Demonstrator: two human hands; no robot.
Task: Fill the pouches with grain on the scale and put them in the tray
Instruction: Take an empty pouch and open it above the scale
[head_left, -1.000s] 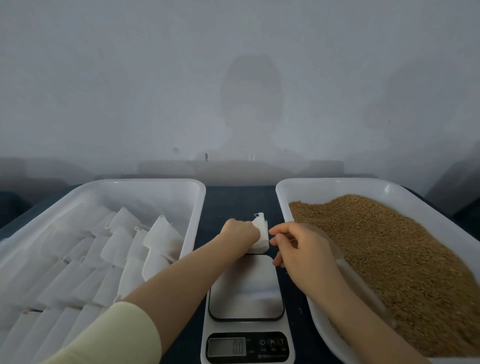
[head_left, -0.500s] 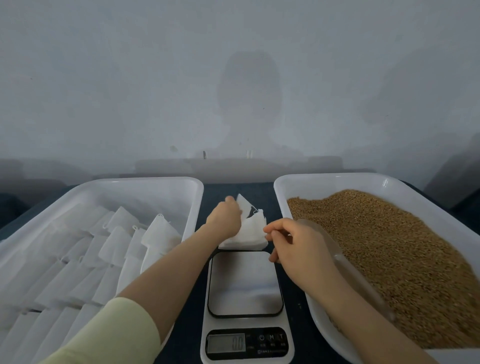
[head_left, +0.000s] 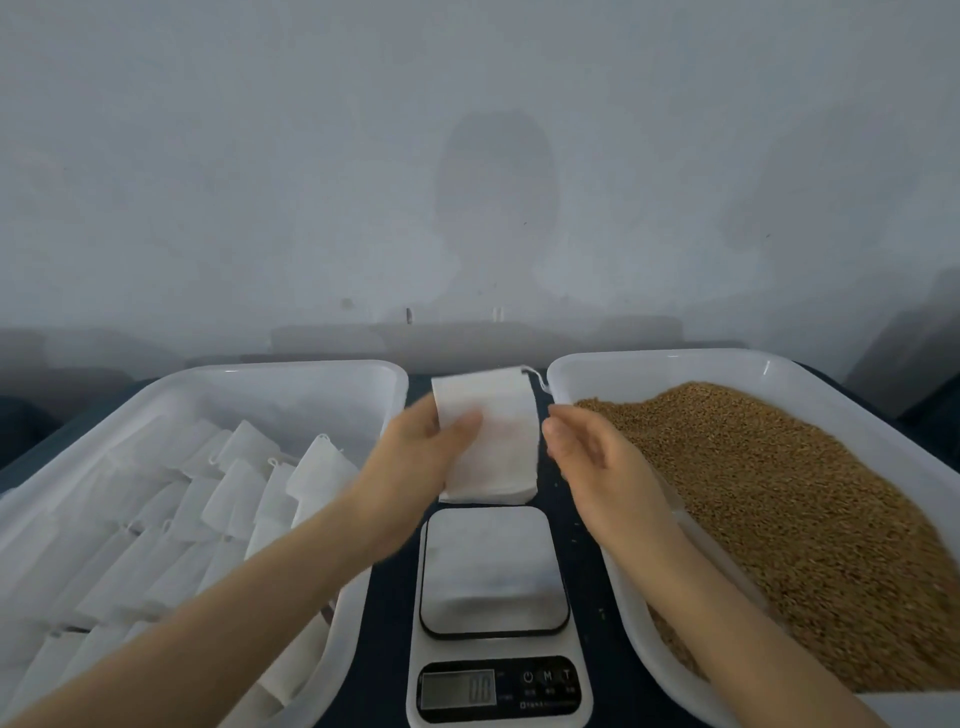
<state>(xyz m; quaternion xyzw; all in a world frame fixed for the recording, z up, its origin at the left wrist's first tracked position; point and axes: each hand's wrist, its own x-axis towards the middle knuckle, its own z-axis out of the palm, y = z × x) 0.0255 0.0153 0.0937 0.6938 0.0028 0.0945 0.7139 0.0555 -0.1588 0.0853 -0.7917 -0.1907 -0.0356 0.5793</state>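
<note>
We hold one flat, empty white pouch (head_left: 498, 415) in the air beyond the far edge of the kitchen scale (head_left: 491, 571), in the gap between the two trays. Our left hand (head_left: 421, 457) pinches its left edge, thumb lying over the top face. The drawstring (head_left: 535, 375) trails from its far right corner. Our right hand (head_left: 597, 462) is just beside the pouch's right edge, fingers loose and apart, gripping nothing. At the pouch's near edge we see layered white edges, perhaps a stack of spare pouches, though we cannot tell for sure.

The scale's platform is bare and its display (head_left: 457, 690) seems to read zero, so this pouch has not yet been opened, filled or weighed. To the left, the white tray (head_left: 291, 370) already holds rows of pouches (head_left: 249, 488), so we judge much of the work done. To the right, the grain (head_left: 779, 493) lies heaped in its tray (head_left: 675, 358), with plenty left.
</note>
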